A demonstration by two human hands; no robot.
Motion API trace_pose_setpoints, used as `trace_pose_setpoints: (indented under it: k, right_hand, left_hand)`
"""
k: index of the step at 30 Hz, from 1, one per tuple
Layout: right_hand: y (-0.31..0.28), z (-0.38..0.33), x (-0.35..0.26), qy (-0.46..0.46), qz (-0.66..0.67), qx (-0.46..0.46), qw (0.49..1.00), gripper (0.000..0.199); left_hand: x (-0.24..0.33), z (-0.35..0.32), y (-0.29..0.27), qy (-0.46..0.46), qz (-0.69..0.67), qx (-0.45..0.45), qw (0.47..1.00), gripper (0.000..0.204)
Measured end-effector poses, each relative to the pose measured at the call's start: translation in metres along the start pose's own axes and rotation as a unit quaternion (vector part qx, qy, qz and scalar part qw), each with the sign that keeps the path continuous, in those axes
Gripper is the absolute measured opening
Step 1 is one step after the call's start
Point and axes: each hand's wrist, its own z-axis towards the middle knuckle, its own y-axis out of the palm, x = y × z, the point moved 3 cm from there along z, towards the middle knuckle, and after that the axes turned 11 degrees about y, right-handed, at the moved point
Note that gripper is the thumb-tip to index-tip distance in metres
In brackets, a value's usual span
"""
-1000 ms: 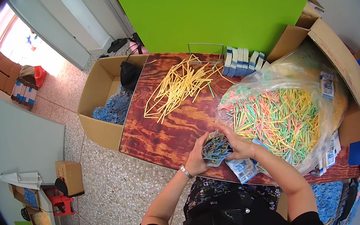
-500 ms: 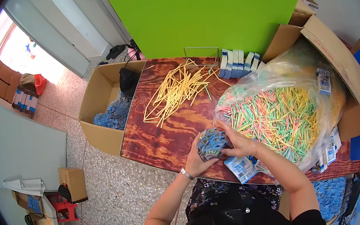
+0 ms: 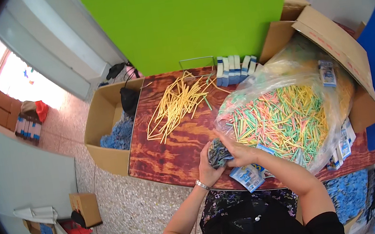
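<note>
A bundle of small blue wrappers [image 3: 218,153], dark at its face, is held between my two hands over the front edge of the table. My left hand [image 3: 209,169] wraps its left side, with a watch or bracelet at the wrist. My right hand [image 3: 239,152] closes on its right side, thumb and fingers around it. Beside my right hand, a blue-and-white printed packet [image 3: 247,177] lies at the table's front edge. Past that hand is a large clear plastic bag [image 3: 259,84], open over many short pink, green and yellow sticks [image 3: 283,123].
Long yellow sticks [image 3: 178,103] lie loosely on the reddish-brown table [image 3: 169,162]. Blue-and-white packets [image 3: 233,69] stand in a row by a wire rack. An open carton [image 3: 108,160] at left holds blue wrappers; another carton [image 3: 337,45] stands behind the bag.
The bundle has turned in my hands and now shows a narrower, darker face. My right hand has shifted slightly to the left and down around it. The whole view has shifted slightly.
</note>
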Motion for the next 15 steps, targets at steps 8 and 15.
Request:
trace_pose_setpoints:
  k: [8, 15]
  right_hand:
    - [-0.010, 0.003, -0.002, -0.043, -0.010, 0.139, 0.989, 0.115]
    - [-0.013, -0.133, -0.054, 0.049, 0.148, 0.488, 0.859, 0.095]
  left_hand:
    - [0.025, 0.051, 0.009, -0.029, -0.117, 0.048, 0.992, 0.079]
    - [0.100, 0.094, 0.077, 0.110, -0.207, 0.005, 0.972, 0.046]
